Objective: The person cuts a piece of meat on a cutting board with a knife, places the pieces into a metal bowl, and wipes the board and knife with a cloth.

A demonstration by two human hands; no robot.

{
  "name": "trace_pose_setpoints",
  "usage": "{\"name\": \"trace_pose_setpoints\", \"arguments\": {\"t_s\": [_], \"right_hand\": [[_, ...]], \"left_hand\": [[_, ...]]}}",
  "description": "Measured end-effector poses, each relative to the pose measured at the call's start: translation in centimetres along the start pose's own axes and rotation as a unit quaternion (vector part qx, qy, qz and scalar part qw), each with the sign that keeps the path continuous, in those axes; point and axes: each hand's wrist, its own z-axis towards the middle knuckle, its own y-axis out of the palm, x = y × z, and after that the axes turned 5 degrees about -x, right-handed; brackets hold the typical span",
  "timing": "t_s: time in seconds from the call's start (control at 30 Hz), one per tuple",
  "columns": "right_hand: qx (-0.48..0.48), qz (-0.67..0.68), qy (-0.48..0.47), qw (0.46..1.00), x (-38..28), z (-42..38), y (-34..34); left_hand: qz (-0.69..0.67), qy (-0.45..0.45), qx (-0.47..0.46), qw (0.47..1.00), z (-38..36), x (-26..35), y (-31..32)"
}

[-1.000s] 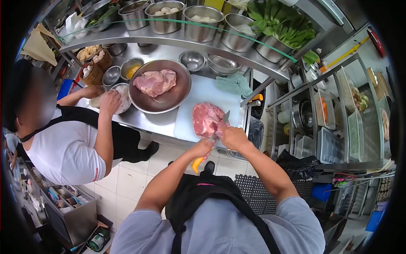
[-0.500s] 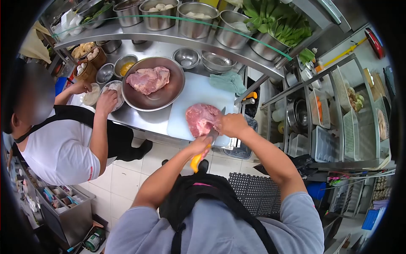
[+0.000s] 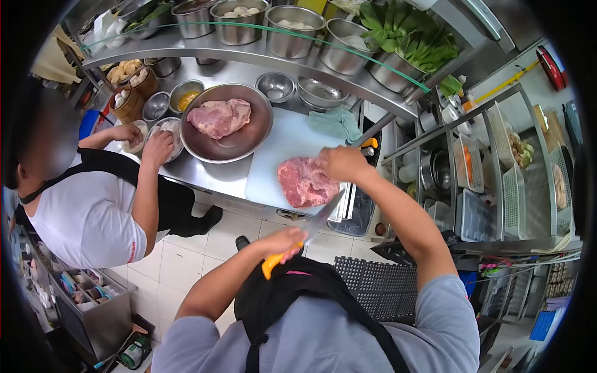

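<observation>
Two hands busy: left hand [image 3: 283, 241] closed round knife [image 3: 305, 233] (yellow handle), blade off the board. Right hand [image 3: 339, 163] fingers press meat slab [image 3: 306, 181] on cutting board [image 3: 283, 146]. Meat looks soft, heavy, slippery; best pinned at its thick edge.

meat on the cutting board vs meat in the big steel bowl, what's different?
The meat on the board lies flat on the white cutting board; the meat in the bowl sits inside the big steel bowl.
The right hand rests on the far edge of the meat on the board; no hand touches the meat in the bowl.
The meat on the board looks redder, the meat in the bowl paler pink.
Both are large raw cuts.
</observation>
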Motion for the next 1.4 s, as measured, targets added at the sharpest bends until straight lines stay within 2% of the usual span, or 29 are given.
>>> {"name": "trace_pose_setpoints", "arguments": {"t_s": [0.07, 0.1, 0.17, 0.23, 0.33, 0.4, 0.43, 0.5, 0.53, 0.57, 0.6, 0.63, 0.67, 0.7, 0.73, 0.8, 0.83, 0.87, 0.9, 0.97, 1.03, 1.1, 1.17, 1.23, 1.27, 1.3, 1.33, 1.37, 1.4], "right_hand": [[0.066, 0.056, -0.019, 0.996, 1.2, 0.9, -0.4], [0.068, 0.057, -0.019, 0.996, 1.4, 1.0, -1.0], [0.08, 0.059, 0.035, 0.994, 1.9, 1.2, -2.7], [0.079, 0.086, 0.052, 0.992, 3.6, 2.7, -2.5], [0.097, 0.145, 0.092, 0.98, 6.1, 5.2, -0.9], [0.105, 0.254, 0.083, 0.958, 8.3, 7.1, 1.5], [0.106, 0.258, 0.085, 0.957, 8.4, 7.5, 2.8], [0.137, 0.076, 0.241, 0.958, 7.8, 7.2, 5.9], [0.096, 0.144, 0.252, 0.952, 7.8, 7.1, 7.0], [0.097, 0.262, 0.185, 0.942, 7.6, 5.9, 8.8], [0.097, 0.374, 0.115, 0.915, 7.7, 4.4, 11.1], [-0.006, 0.463, 0.133, 0.876, 7.2, 2.8, 12.1], [-0.12, 0.523, 0.254, 0.805, 6.9, 3.1, 15.0], [-0.019, 0.654, 0.271, 0.706, 4.7, 2.5, 17.7], [0.02, 0.778, 0.215, 0.589, 3.9, 2.6, 19.3], [0.005, 0.784, 0.213, 0.583, 4.1, 3.8, 20.4], [-0.009, 0.788, 0.212, 0.578, 4.2, 4.2, 20.5], [-0.029, 0.815, 0.202, 0.542, 4.1, 4.7, 20.6], [-0.029, 0.816, 0.2, 0.542, 3.3, 4.8, 20.0], [-0.001, 0.887, 0.147, 0.439, 2.1, 4.7, 19.3], [-0.005, 0.889, 0.142, 0.435, 2.0, 4.5, 18.6], [0.051, 0.903, 0.138, 0.404, 2.0, 4.5, 17.9], [0.139, 0.875, 0.096, 0.454, 2.7, 5.7, 17.2], [0.311, 0.748, 0.063, 0.583, 2.4, 5.4, 13.8], [0.311, 0.748, 0.064, 0.582, 1.4, 4.6, 11.6], [0.36, 0.595, 0.092, 0.713, 0.0, 3.7, 9.3], [0.393, 0.416, 0.116, 0.812, -1.3, 3.5, 8.1], [0.394, 0.417, 0.116, 0.811, -2.5, 4.0, 8.4], [0.419, 0.331, 0.101, 0.84, -4.0, 4.5, 9.5]], "left_hand": [[0.013, 0.008, 0.005, 1.0, 0.4, -1.2, 1.2], [0.029, 0.021, 0.013, 0.999, 0.9, -1.4, 1.3], [0.051, 0.057, 0.048, 0.996, 2.2, -1.1, 0.3], [0.088, 0.063, 0.148, 0.983, 1.7, 0.0, -1.3], [0.074, 0.091, 0.135, 0.984, -2.2, -0.1, -3.0], [0.071, 0.101, 0.128, 0.984, -4.5, -0.7, -3.6], [0.048, 0.084, 0.164, 0.982, -5.6, -1.1, -3.6], [0.026, 0.061, 0.198, 0.978, -7.1, -3.2, -4.2], [0.023, 0.07, 0.236, 0.969, -7.5, -4.5, -4.7], [0.019, 0.08, 0.275, 0.958, -7.6, -5.6, -5.1], [0.019, 0.094, 0.289, 0.953, -8.3, -5.6, -4.8], [0.02, 0.092, 0.289, 0.953, -8.4, -6.3, -4.9], [0.034, 0.086, 0.314, 0.945, -8.2, -7.2, -5.3], [0.049, 0.078, 0.34, 0.936, -7.9, -8.0, -5.6], [0.05, 0.076, 0.34, 0.936, -7.5, -8.6, -5.9], [0.137, 0.02, 0.383, 0.913, -6.6, -9.4, -6.4], [0.138, 0.019, 0.384, 0.913, -6.2, -9.7, -6.6], [0.129, 0.019, 0.384, 0.914, -5.8, -9.9, -6.8], [0.121, 0.019, 0.384, 0.915, -5.5, -10.1, -7.1], [0.119, 0.021, 0.38, 0.917, -5.1, -10.6, -7.6], [0.12, 0.024, 0.376, 0.918, -5.3, -10.1, -7.8], [0.128, 0.012, 0.375, 0.918, -5.6, -9.7, -7.6], [0.132, 0.007, 0.379, 0.916, -5.7, -9.8, -7.9], [0.133, 0.01, 0.376, 0.917, -5.6, -9.9, -8.1], [0.134, 0.009, 0.376, 0.917, -5.6, -9.9, -8.3], [0.142, 0.014, 0.376, 0.916, -5.6, -10.0, -8.4], [0.15, 0.021, 0.376, 0.914, -5.6, -10.1, -8.5], [0.152, 0.021, 0.377, 0.913, -5.5, -10.0, -8.7], [0.143, 0.019, 0.376, 0.915, -5.4, -10.0, -8.9]]}}
